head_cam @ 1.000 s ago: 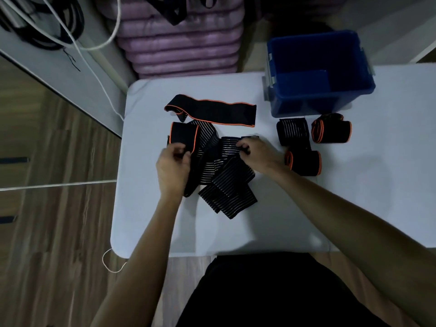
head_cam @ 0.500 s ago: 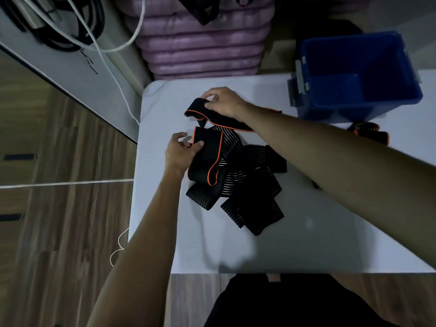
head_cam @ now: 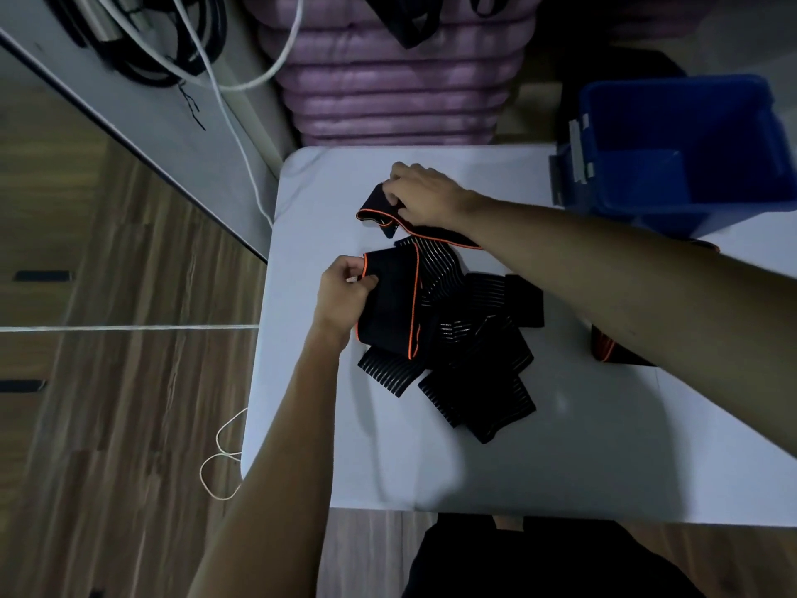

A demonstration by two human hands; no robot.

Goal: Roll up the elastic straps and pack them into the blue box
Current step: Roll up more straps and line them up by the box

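The person's two arms are bare from the picture's edge to the wrists, with no sleeve in view on either. The left hand (head_cam: pixel 345 291) carries no glove, ring or band that can be made out, and the left wrist is bare. The right hand (head_cam: pixel 425 196) is likewise uncovered, its wrist without a watch or strap. At 6 o'clock in the view, a dark, nearly black garment covers the lower body; its cloth looks plain, with no print, seam or fastening clear in the dim light.
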